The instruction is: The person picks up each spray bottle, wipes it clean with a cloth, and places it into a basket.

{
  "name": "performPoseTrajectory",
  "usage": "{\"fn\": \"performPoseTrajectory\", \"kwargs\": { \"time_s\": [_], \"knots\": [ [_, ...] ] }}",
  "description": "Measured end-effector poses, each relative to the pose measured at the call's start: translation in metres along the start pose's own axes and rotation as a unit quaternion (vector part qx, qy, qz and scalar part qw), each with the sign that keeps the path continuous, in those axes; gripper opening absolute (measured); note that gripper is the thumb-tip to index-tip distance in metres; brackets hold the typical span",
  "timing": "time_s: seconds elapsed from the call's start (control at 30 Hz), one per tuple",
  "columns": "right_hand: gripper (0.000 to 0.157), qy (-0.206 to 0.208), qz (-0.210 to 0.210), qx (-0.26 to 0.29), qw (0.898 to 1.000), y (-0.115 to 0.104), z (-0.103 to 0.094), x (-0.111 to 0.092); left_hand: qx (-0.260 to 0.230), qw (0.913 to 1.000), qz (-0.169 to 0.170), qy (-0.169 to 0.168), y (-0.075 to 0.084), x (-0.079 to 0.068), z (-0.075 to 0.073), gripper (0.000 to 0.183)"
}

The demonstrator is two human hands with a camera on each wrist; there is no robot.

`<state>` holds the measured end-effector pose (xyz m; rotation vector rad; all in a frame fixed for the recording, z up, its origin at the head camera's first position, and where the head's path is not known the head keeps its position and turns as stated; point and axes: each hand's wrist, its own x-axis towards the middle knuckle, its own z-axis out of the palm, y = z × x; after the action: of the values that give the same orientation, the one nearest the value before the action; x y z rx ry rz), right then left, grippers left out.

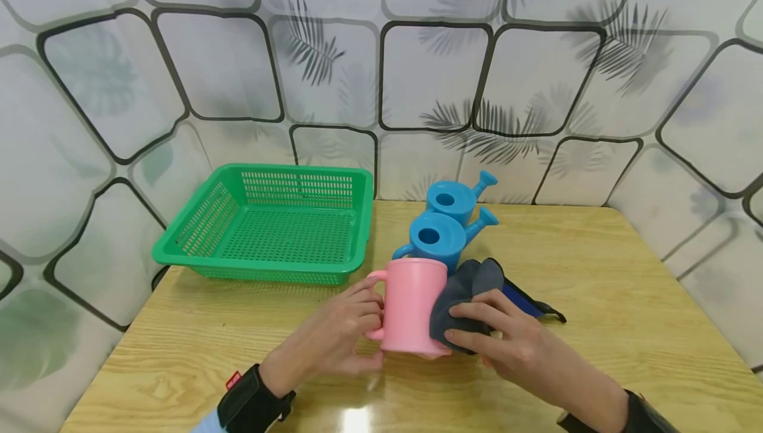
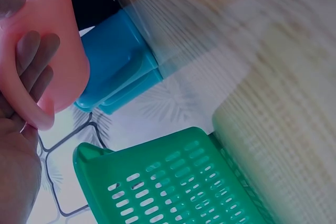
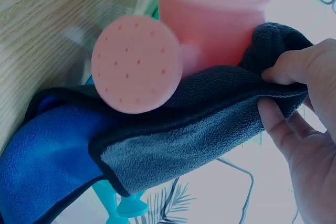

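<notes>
A pink watering can (image 1: pixel 411 307) is at the front middle of the table. My left hand (image 1: pixel 340 330) grips it by the handle, and the left wrist view shows fingers (image 2: pixel 31 51) passing through the handle loop. My right hand (image 1: pixel 524 347) pinches a grey and blue cloth (image 3: pixel 168 150) between thumb and fingers. That cloth lies against the can's right side, and its blue part hangs away to the right. In the right wrist view the can's round, pierced sprinkler head (image 3: pixel 136 64) faces the camera beside the cloth.
Behind the pink can stand two blue watering cans, a nearer one (image 1: pixel 454 238) and a farther one (image 1: pixel 465 198), spouts to the right. A green perforated basket (image 1: pixel 286 271) sits at the back left of the wooden table (image 1: pixel 614 274). Patterned panels (image 1: pixel 334 75) enclose the back and sides.
</notes>
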<state>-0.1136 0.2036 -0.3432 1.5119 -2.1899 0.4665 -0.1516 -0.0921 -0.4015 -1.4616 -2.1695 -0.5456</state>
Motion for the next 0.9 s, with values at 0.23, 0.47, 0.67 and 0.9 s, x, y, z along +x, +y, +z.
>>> {"fn": "performPoseTrajectory", "kwargs": {
  "time_s": [0.23, 0.47, 0.67, 0.9],
  "knots": [
    [0.042, 0.061, 0.01, -0.028, 0.998, 0.014, 0.003, 0.001, -0.002, 0.9999, 0.014, -0.009, 0.004, 0.001, 0.001, 0.023],
    [0.048, 0.07, 0.057, -0.045, 0.995, 0.028, 0.003, -0.004, 0.001, 0.9996, 0.027, -0.004, 0.008, 0.001, 0.004, 0.022],
    [0.047, 0.115, 0.071, -0.057, 0.989, 0.033, 0.006, -0.004, 0.003, 0.9996, 0.029, -0.005, 0.009, 0.002, 0.004, 0.023],
    [0.051, 0.097, 0.084, -0.046, 0.991, 0.034, 0.006, -0.005, 0.004, 0.9997, 0.024, -0.007, 0.011, 0.001, 0.004, 0.022]
  ]
}}
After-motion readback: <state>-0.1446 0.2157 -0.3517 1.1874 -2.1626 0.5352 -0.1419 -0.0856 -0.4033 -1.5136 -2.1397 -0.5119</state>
